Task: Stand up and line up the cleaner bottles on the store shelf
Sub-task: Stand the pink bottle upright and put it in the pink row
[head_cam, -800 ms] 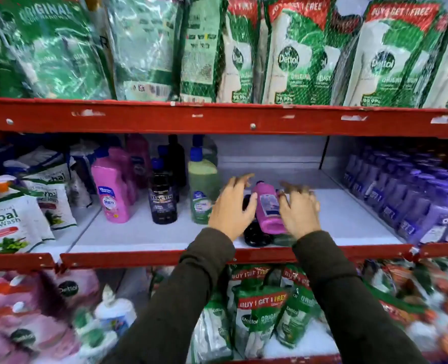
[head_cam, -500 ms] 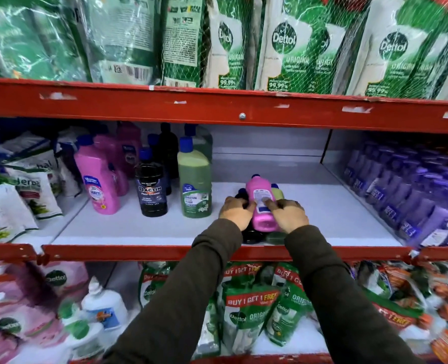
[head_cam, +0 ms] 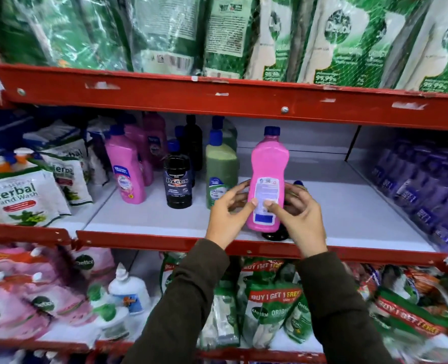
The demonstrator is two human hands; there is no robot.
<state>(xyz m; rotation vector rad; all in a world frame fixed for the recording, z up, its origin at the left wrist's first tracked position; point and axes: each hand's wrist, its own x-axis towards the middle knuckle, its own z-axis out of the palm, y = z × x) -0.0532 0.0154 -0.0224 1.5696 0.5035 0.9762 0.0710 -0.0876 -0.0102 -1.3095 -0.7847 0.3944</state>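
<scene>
The pink cleaner bottle [head_cam: 268, 179] is standing upright near the front edge of the white shelf [head_cam: 149, 219], its back label facing out, with both hands closing on its lower half. To the left of it, three bottles are standing in a row: a pink one [head_cam: 125, 172], a black one [head_cam: 178, 182] and a green one [head_cam: 220, 169] just beside the left hand [head_cam: 228, 214], whose thumb is pressing the label. The right hand [head_cam: 300, 216] is gripping the opposite side, and a dark bottle [head_cam: 276, 234] is lying partly hidden behind it.
</scene>
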